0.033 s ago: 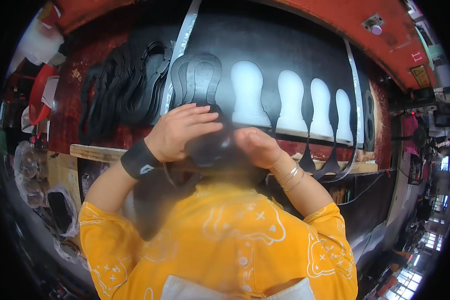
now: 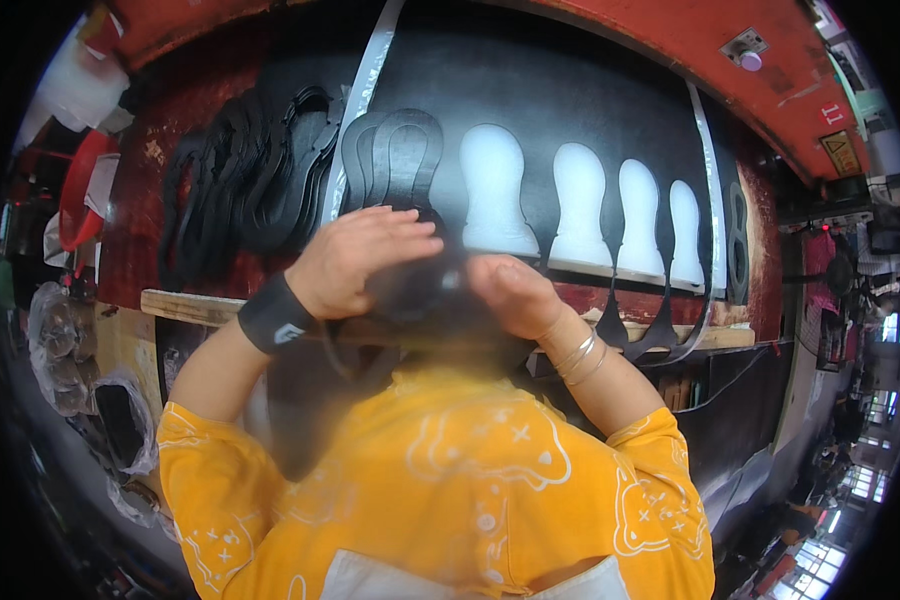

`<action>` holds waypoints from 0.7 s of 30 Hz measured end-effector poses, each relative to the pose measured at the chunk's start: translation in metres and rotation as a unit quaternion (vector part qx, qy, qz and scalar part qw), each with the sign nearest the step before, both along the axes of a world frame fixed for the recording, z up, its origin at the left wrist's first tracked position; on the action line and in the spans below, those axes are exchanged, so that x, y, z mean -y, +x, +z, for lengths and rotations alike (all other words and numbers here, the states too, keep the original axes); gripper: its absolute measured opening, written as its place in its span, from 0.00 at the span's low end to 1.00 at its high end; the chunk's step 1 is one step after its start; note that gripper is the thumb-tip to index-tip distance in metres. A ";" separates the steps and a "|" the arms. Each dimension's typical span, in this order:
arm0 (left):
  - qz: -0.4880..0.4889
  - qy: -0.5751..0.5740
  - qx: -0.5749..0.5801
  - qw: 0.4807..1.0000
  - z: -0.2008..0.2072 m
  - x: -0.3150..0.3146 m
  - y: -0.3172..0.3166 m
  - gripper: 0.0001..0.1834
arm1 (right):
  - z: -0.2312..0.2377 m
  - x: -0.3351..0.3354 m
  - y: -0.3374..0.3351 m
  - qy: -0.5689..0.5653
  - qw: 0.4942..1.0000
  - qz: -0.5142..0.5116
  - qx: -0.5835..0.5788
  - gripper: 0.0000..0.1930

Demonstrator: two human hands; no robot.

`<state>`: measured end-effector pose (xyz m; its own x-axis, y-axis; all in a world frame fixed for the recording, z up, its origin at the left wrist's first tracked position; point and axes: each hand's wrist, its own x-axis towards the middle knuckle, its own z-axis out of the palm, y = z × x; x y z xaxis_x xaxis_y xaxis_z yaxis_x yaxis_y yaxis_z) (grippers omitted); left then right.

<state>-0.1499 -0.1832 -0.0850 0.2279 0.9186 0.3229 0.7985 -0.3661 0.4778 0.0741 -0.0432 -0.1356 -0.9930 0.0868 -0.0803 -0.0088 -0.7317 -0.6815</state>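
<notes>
My left hand (image 2: 365, 258), with a black wristband, is raised before my chest. Its fingers are stretched out toward the right, lying against or just in front of a dark blurred shape (image 2: 432, 300); I cannot make out what that is. On the shape's other side my right hand (image 2: 518, 293), with thin bangles, comes close to it, its fingers bent and partly hidden. Beyond the hands, several white insole-shaped pieces (image 2: 494, 190) lie in a row on a black sheet (image 2: 550, 75). Left of them, dark insole-shaped pieces (image 2: 408, 150) overlap.
A pile of black cut-out scraps (image 2: 260, 180) covers the left of the red bench (image 2: 135, 235). A wooden strip (image 2: 195, 306) runs along its near edge. Above the far side hangs an orange machine beam (image 2: 660, 30) with a button. A red basin (image 2: 80, 187) stands at far left.
</notes>
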 end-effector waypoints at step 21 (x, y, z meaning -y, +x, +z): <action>-0.052 0.119 0.696 0.706 0.078 -0.094 0.017 0.24 | 0.135 -0.116 0.025 0.629 0.733 -0.242 0.088 0.25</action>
